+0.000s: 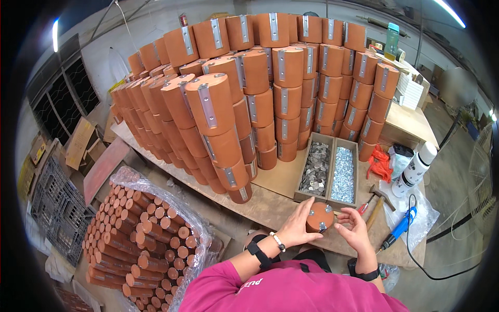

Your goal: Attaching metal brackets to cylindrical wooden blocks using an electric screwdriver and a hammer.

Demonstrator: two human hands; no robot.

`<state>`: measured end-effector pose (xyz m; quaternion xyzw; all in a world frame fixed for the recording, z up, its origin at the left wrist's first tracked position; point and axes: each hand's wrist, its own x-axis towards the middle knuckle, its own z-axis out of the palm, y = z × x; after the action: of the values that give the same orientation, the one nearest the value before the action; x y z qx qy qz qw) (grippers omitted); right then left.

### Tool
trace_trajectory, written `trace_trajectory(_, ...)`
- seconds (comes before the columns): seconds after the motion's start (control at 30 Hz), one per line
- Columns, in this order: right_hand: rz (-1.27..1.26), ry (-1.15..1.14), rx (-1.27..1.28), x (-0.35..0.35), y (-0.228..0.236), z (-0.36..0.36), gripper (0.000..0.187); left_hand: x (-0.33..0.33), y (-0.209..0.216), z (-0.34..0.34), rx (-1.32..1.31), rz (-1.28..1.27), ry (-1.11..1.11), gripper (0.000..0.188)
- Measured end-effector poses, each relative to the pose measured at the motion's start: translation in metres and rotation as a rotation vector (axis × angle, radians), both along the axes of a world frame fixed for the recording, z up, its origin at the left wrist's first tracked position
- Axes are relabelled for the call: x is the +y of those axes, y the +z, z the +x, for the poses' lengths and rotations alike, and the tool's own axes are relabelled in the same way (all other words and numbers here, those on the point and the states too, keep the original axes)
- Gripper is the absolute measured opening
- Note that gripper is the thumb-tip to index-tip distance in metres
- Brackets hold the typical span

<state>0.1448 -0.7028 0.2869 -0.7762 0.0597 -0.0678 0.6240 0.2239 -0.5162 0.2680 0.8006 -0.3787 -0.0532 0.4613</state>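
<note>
A short orange-brown cylinder (318,216) with small metal tabs on its round top stands at the table's near edge. My left hand (297,228) is closed around its left side, thumb at the front and fingers behind. Just off its right side, my right hand (354,229) has its fingers apart and curved, with nothing visible in them. Beyond the cylinder is a two-part wooden box (328,197). Dark flat metal pieces (315,169) fill its left compartment, and small shiny metal parts (343,174) fill the right one.
Tall stacks of similar cylinders (287,67) with metal strips line the table's far side. To the right lie a hammer (375,208), a red-handled screwdriver (363,208), a corded blue electric screwdriver (403,227) and a white bottle (414,169). A plastic-wrapped pile of thinner cylinders (140,234) stands lower left.
</note>
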Motion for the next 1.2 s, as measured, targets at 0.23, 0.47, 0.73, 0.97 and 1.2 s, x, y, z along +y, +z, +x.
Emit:
trace_trajectory(0.23, -0.329, 0.161, -0.038, 0.018, -0.002, 0.006, 0.081, -0.005, -0.015, -0.003, 0.091, -0.036, 0.075, 0.100)
trace_trajectory(0.47, -0.383, 0.133, -0.024, 0.025, -0.007, 0.011, 0.088, -0.004, -0.018, -0.003, 0.171, -0.002, 0.091, 0.103)
trace_trajectory(0.73, -0.502, 0.054, -0.019, 0.030, -0.004, 0.024, 0.087, 0.029, -0.022, 0.015, 0.115, -0.019, 0.029, 0.099)
trace_trajectory(0.97, -0.201, 0.043, -0.062, 0.030, 0.042, 0.029, 0.086, 0.075, -0.047, 0.036, 0.157, 0.030, 0.207, 0.069)
trace_trajectory(1.2, -0.300, 0.147, -0.344, 0.033, 0.185, 0.054, 0.077, 0.083, -0.071, 0.057, 0.115, -0.069, 0.321, 0.036)
